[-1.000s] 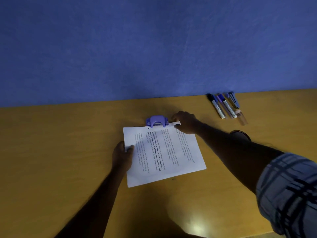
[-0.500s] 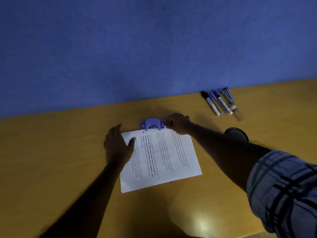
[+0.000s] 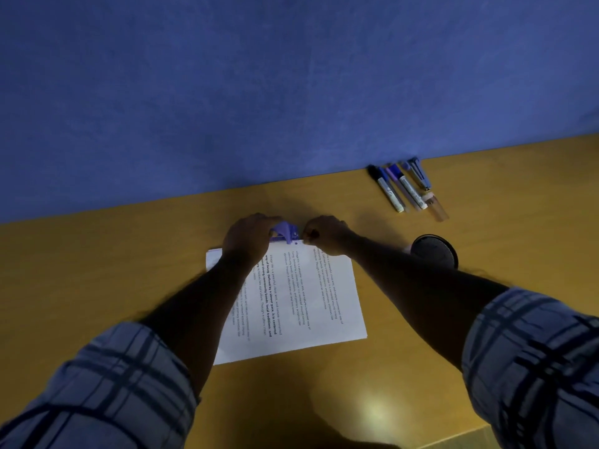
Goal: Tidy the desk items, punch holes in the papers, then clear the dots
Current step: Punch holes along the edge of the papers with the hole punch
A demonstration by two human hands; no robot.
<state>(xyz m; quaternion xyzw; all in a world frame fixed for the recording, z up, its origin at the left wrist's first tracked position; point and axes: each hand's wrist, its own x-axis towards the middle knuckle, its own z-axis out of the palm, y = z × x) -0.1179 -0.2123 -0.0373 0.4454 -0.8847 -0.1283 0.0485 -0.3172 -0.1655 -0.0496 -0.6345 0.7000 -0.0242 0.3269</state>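
At frame centre, the purple hole punch (image 3: 285, 233) is covered by the curled left hand (image 3: 249, 239), while the printed papers' (image 3: 301, 299) top edge is pinched by the right hand (image 3: 324, 234).

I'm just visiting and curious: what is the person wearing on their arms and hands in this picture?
Both arms wear a plaid shirt, pale blue-grey crossed with dark navy stripes. The left sleeve and right sleeve are pushed up, leaving the forearms bare. The left hand and right hand are bare: no gloves, watch or rings that I can make out in the dim light.
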